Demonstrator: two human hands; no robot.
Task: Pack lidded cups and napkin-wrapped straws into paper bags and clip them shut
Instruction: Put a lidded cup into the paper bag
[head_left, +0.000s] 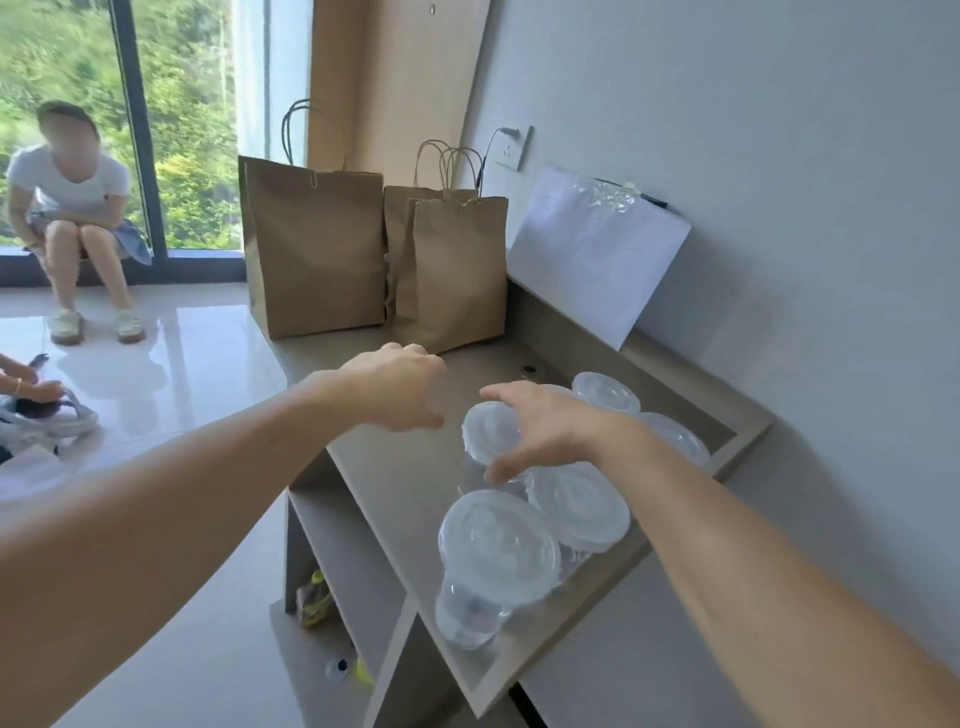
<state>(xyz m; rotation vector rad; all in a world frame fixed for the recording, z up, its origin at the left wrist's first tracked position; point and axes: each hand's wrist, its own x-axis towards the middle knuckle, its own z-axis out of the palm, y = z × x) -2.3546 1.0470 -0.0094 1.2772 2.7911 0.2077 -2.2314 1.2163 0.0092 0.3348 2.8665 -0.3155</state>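
Pale wooden desk (395, 467) carrying three brown paper bags with twisted handles (317, 254) standing upright at the far end, and clear plastic cups with flat translucent lids (498, 540) clustered at the near right. Right hand (540, 426): grip spread wide over one lidded cup (488, 431), thumb beside its lid, not closed on it. Left hand (400, 384): grip loosely curled, holding nothing, above bare desk near the bags.
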